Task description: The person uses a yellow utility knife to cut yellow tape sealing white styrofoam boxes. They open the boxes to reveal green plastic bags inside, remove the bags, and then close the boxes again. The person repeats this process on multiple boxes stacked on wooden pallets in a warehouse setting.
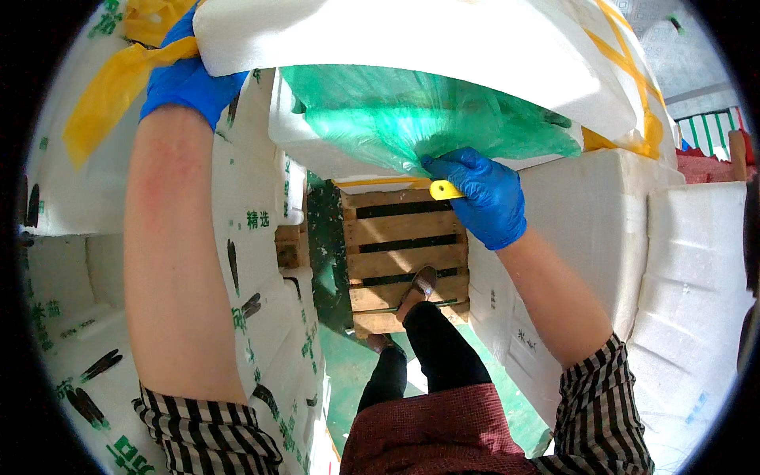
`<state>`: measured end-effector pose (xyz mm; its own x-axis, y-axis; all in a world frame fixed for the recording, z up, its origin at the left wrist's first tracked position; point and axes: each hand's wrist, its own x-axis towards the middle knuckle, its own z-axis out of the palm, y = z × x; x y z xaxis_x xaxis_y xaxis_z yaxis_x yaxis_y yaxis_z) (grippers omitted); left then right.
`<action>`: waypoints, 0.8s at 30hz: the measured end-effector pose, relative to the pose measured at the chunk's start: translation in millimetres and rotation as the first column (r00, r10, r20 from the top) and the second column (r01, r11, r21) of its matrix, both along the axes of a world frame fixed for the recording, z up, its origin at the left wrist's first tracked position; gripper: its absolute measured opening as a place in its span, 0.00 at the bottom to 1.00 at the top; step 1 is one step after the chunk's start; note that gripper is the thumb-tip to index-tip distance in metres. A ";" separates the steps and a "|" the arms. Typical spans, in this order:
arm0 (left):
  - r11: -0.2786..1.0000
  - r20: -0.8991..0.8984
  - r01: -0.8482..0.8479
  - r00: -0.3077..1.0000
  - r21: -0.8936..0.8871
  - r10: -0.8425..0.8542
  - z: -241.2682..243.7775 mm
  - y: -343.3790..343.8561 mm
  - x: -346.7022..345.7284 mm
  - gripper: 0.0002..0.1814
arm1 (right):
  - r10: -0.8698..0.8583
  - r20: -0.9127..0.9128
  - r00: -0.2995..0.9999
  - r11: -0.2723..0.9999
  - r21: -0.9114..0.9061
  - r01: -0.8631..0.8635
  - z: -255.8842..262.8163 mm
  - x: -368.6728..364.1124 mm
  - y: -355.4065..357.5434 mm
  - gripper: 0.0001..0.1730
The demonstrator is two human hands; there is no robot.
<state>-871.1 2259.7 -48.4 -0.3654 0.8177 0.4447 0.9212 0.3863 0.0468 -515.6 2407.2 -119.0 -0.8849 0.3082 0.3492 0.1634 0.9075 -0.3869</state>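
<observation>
A white foam box lid (pixel 380 35) is raised and tilted above a white foam box (pixel 285 127). My left hand (pixel 190 83), in a blue glove, holds the lid's left end; its fingers are partly hidden. A torn strip of yellow tape (pixel 107 101) hangs beside that hand. Green plastic film (pixel 380 119) spreads over the box's opening, covering what lies inside. My right hand (pixel 490 193), also gloved in blue, pinches a gathered edge of the film. The end of a yellow handle (pixel 444 190) with a small hole sticks out of the same hand.
Stacked foam boxes with green print (pixel 261 261) stand on my left, and more foam boxes (pixel 582 219) on my right. A slatted wooden pallet (pixel 409 255) lies on the green floor (pixel 341 362), with one of my feet on it.
</observation>
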 end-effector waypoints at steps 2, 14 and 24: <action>0.997 0.147 0.020 0.989 0.071 -0.031 -3.4 -0.2 -3.5 0.18 | 0.032 0.013 0.999 0.996 -0.083 -0.031 5.3 -1.4 0.7 0.19; 0.993 0.092 -0.096 0.992 0.067 0.090 -6.3 -0.7 10.7 0.20 | -0.062 -0.268 0.961 0.885 -0.460 -0.071 30.5 22.0 -13.7 0.16; 0.964 0.188 -0.183 0.957 -0.194 0.219 -9.9 -12.8 -12.8 0.23 | -0.535 -0.139 0.833 0.611 -0.745 0.268 -8.7 -42.2 -24.7 0.20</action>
<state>-883.9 2246.9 -58.4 -0.5989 0.7751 0.2012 0.8008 0.5815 0.1435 -557.9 2382.5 -127.7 -0.4856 0.8657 0.1213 0.1926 0.2413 -0.9512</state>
